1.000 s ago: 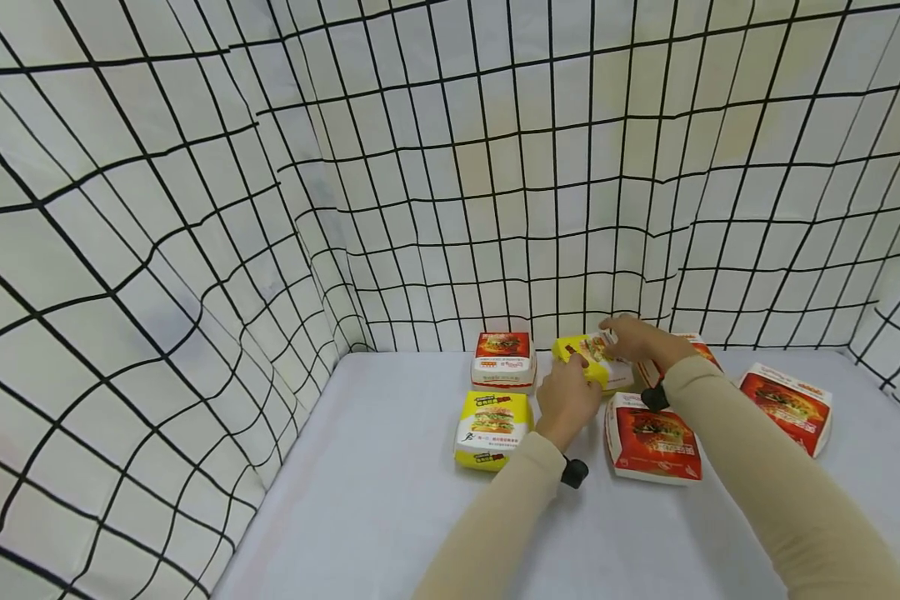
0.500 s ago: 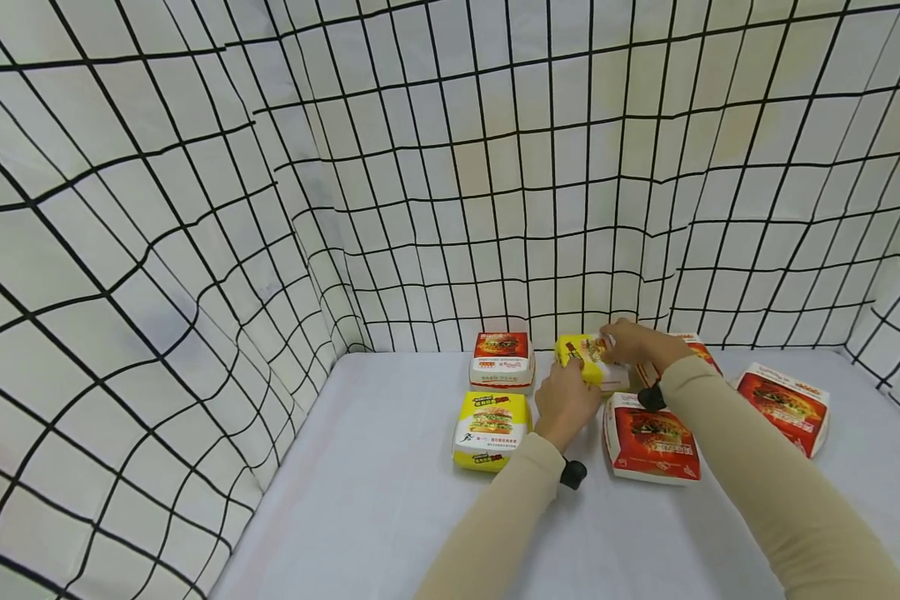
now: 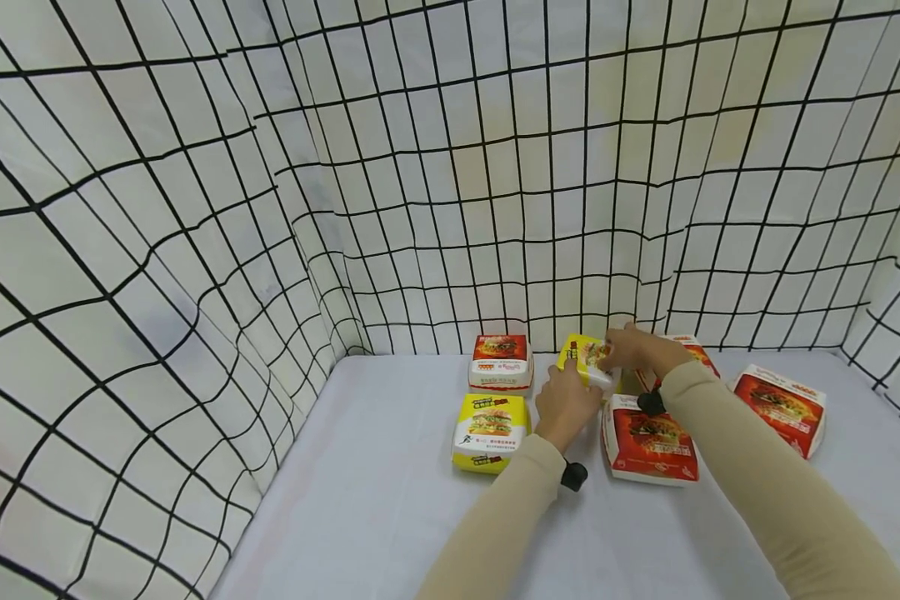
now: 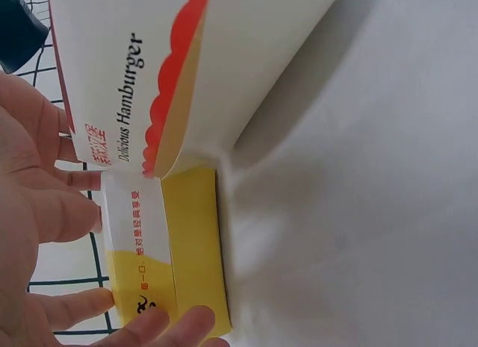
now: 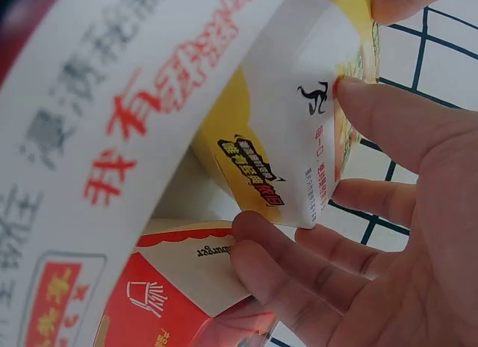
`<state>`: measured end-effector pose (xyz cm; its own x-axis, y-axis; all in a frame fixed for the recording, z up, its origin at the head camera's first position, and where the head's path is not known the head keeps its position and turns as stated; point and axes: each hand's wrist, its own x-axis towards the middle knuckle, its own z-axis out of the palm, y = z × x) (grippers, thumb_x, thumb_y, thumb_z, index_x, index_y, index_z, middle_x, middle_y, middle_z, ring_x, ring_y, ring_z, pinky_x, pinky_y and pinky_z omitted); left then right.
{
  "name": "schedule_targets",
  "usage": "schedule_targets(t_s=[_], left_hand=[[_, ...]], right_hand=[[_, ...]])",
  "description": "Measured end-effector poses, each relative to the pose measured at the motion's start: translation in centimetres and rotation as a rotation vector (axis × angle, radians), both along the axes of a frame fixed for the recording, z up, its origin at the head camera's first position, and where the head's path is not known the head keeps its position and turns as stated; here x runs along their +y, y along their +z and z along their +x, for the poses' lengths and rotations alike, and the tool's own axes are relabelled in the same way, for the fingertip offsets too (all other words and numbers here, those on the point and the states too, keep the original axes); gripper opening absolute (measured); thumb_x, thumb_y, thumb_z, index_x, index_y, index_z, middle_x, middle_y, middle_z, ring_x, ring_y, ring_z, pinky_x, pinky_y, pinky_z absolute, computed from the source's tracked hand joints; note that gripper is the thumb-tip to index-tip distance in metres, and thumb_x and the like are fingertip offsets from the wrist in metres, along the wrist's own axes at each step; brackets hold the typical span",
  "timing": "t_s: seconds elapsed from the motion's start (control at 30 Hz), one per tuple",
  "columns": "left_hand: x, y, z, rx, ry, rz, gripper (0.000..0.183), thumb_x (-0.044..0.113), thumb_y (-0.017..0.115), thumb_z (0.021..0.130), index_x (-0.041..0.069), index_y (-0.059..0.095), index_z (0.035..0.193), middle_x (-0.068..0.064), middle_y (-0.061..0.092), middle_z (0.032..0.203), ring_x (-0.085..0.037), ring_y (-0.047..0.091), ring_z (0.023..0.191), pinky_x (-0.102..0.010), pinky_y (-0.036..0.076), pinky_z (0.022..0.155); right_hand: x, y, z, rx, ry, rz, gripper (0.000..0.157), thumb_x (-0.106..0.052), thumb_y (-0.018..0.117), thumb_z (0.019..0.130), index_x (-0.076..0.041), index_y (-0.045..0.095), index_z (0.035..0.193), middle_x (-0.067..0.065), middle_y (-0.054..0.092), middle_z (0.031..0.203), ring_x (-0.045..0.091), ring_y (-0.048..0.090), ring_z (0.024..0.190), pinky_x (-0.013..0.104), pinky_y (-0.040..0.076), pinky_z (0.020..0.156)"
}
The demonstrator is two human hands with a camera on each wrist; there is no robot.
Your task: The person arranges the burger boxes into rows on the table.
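- Held item: yellow-and-white burger box (image 3: 588,357), located at the rear middle of the counter (image 3: 360,500), tilted, between both hands.
- Left hand (image 3: 567,400): grip clamped on this box, fingers curled along its near left side.
- Right hand (image 3: 633,348): grip clamped on the same box from the right. Right wrist view: thumb against one edge, further fingers at a lower corner.
- Contact between held box and counter: cannot tell, underside hidden.
- Rear left red box (image 3: 501,362): on the counter, left of the held box, a gap between them.
- Second yellow box (image 3: 490,433): in front of the rear left red box, burger print up, near the left wrist.
- Front red box (image 3: 651,442): right of the left hand, nearer the wearer than the right hand, red printed face up.
- Rear right red box (image 3: 696,352): partly hidden behind the right hand and forearm.
- Far right red box (image 3: 782,410): set at an angle, past the right sleeve (image 3: 765,467), well apart from the held box.
- Left wrist view: white carton side with "Delicious Hamburger" lettering and a red scalloped edge, close in, overlapping the held box in view; touching or not, cannot tell.
- Surroundings: black net (image 3: 450,200) over white sheeting behind the counter. Left sleeve (image 3: 491,533) beige, like the right.
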<state>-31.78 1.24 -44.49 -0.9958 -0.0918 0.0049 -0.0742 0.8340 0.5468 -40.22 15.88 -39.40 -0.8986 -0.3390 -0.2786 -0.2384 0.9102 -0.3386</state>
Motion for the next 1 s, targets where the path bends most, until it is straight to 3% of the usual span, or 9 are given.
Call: schedule_targets(t_s=[0.23, 0.53, 0.73, 1.0], left_hand=[[0.31, -0.22, -0.12, -0.006, 0.013, -0.007, 0.064, 0.046, 0.067, 0.095, 0.016, 0.049, 0.149, -0.014, 0.054, 0.137, -0.028, 0.066, 0.102, -0.045, 0.055, 0.087], [0.48, -0.66, -0.7, -0.053, 0.051, 0.086, 0.074, 0.05, 0.067, 0.094, 0.023, 0.038, 0.157, -0.017, 0.043, 0.154, -0.033, 0.063, 0.115, -0.049, 0.05, 0.097], [0.5, -0.66, -0.75, -0.068, 0.06, 0.103, 0.074, 0.048, 0.067, 0.096, 0.024, 0.036, 0.159, -0.016, 0.04, 0.156, -0.032, 0.062, 0.114, -0.049, 0.05, 0.098], [0.43, -0.58, -0.86, -0.049, 0.033, 0.077, 0.065, 0.043, 0.061, 0.101, 0.022, 0.038, 0.158, -0.015, 0.044, 0.15, -0.028, 0.062, 0.11, -0.047, 0.052, 0.095]], right_hand=[[0.26, -0.28, 0.0, 0.007, 0.0, 0.012, 0.065, -0.035, 0.063, 0.098, 0.01, 0.045, 0.142, 0.043, 0.033, 0.146, 0.053, 0.046, 0.13, 0.059, 0.047, 0.102], [0.49, 0.46, 0.66, 0.0, 0.024, 0.051, 0.053, -0.033, 0.063, 0.098, 0.009, 0.052, 0.128, 0.035, 0.053, 0.131, 0.039, 0.058, 0.106, 0.044, 0.054, 0.081], [0.66, 0.14, 0.81, -0.043, -0.01, 0.016, 0.05, -0.031, 0.065, 0.099, 0.008, 0.052, 0.127, 0.026, 0.06, 0.119, 0.029, 0.061, 0.089, 0.036, 0.055, 0.071], [0.94, 0.16, 0.82, -0.063, -0.025, 0.018, 0.051, -0.031, 0.066, 0.099, 0.008, 0.052, 0.129, 0.021, 0.061, 0.113, 0.027, 0.059, 0.086, 0.036, 0.054, 0.071]])
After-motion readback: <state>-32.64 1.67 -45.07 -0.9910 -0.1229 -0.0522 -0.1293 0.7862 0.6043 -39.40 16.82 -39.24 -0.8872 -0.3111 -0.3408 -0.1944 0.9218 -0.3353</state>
